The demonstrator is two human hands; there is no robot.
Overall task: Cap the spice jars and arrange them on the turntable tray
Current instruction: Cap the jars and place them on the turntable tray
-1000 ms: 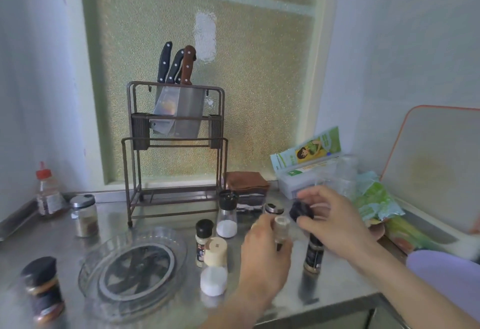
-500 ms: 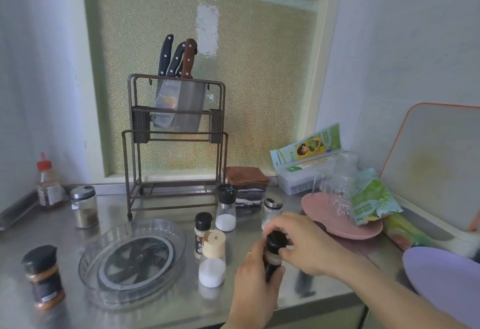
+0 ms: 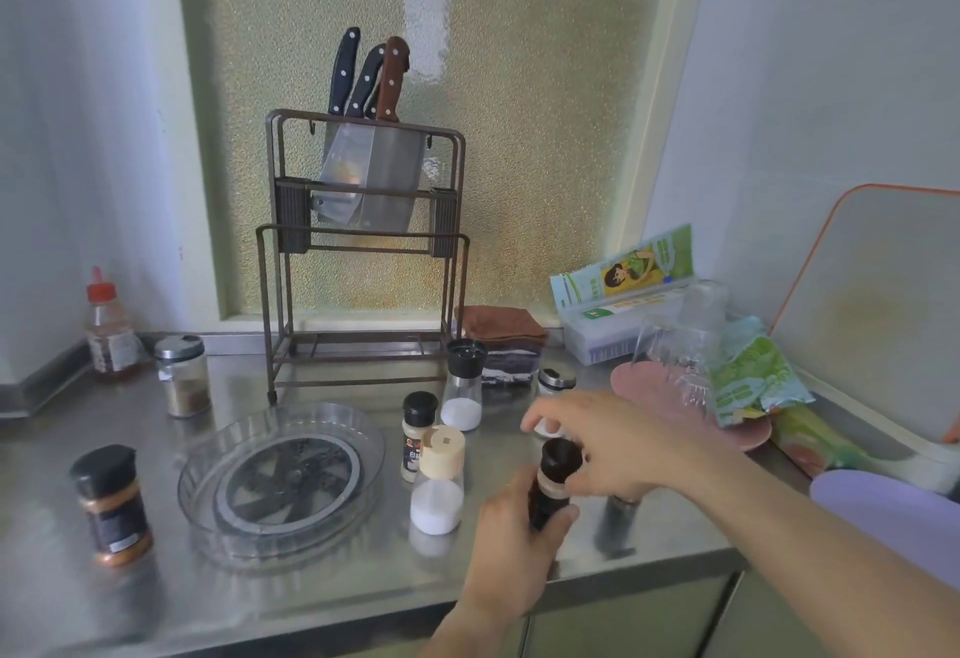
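1. The left hand grips the body of a small dark spice jar, fingers and thumb curled round it, holding it above the front edge of the steel counter, to the right of the clear round plastic turntable tray.
2. The right hand pinches the round black cap that sits on top of that jar, fingertips bent around its rim.
3. The turntable tray lies flat on the counter and holds no jars.
4. Just right of the tray stands a glass jar with a pale wooden lid, white powder in its base; touching or just behind it is a slim white-labelled bottle with a black cap.
5. Behind those, further from the tray, is a clear grinder with a black top, white grains inside.
6. A small glass jar with a silver lid stands right of the grinder, partly hidden by the right hand.
7. Left of the tray, at the front, stands a brown-filled jar with a black lid.
8. Behind the tray to its left is a glass jar with a metal lid, and beyond it a red-capped sauce bottle.
9. Directly behind the tray stands a brown metal knife rack holding knives and a cleaver.
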